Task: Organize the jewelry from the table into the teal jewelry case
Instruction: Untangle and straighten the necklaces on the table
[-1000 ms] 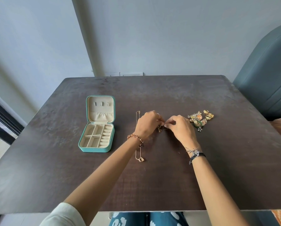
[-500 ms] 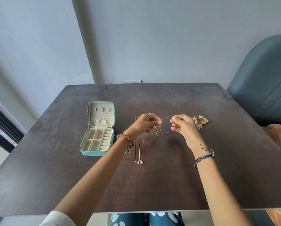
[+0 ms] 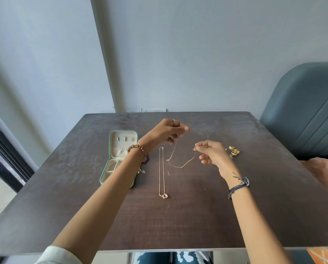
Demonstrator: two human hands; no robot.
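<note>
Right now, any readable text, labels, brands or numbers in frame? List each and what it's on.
None readable.
Case: no logo or lettering shows on the lid lining or teal rim.
Necklace, held chain, gold pieces: any engraving is too small to tell.
Wall plate: blank as far as visible.

The left forearm hides part of the teal jewelry case [image 3: 112, 149]; beyond the right grip [image 3: 210, 152], the gold jewelry pile [image 3: 234, 150] is partly hidden.
</note>
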